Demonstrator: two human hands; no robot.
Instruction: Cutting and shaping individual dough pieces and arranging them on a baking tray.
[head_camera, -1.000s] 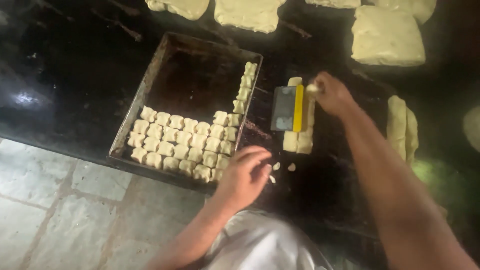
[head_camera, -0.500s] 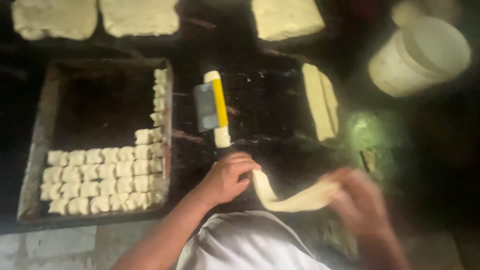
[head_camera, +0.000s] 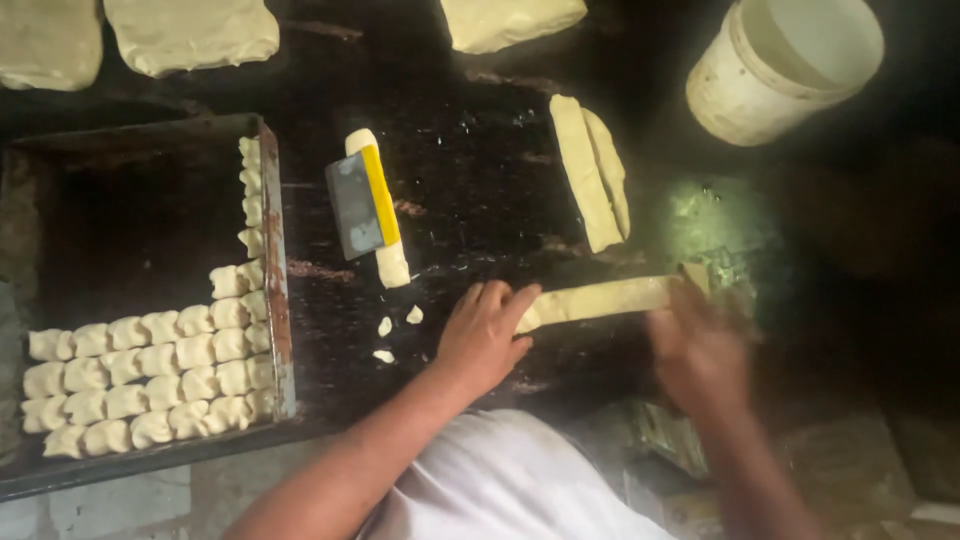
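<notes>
A dark, flour-streaked work table (head_camera: 480, 190) fills our view, its near edge giving way to pale floor tiles at lower left; the light is dim and greenish toward the right; along the far edge lie flat slabs of pale dough (head_camera: 190, 35), and a white plastic bucket (head_camera: 780, 65) stands at the upper right. On the left we see a blackened metal baking tray (head_camera: 140, 215), its near half packed with rows of small cut dough pieces (head_camera: 150, 375), with a single column running up its right wall. Just right of the tray a yellow-handled bench scraper (head_camera: 360, 200) rests across a short stick of dough (head_camera: 385, 255); a few crumbs lie near it; further right, two long dough strips (head_camera: 595, 170) lie side by side.

In front of us a dough rope (head_camera: 600, 298) lies flat on the table, stretched between both hands. The left hand (head_camera: 485, 335) lies open, palm down, fingertips pressing on the rope's left end; the right hand (head_camera: 700, 350) is blurred over the rope's right end, and we cannot tell whether its fingers are curled or flat.

Against the frame half a second earlier, the rope, then sagging in a curve between the hands close to the body, now sits straight on the table further from us; the scraper and tray keep their places; the view has shifted slightly left, bringing more of the bucket into sight.
</notes>
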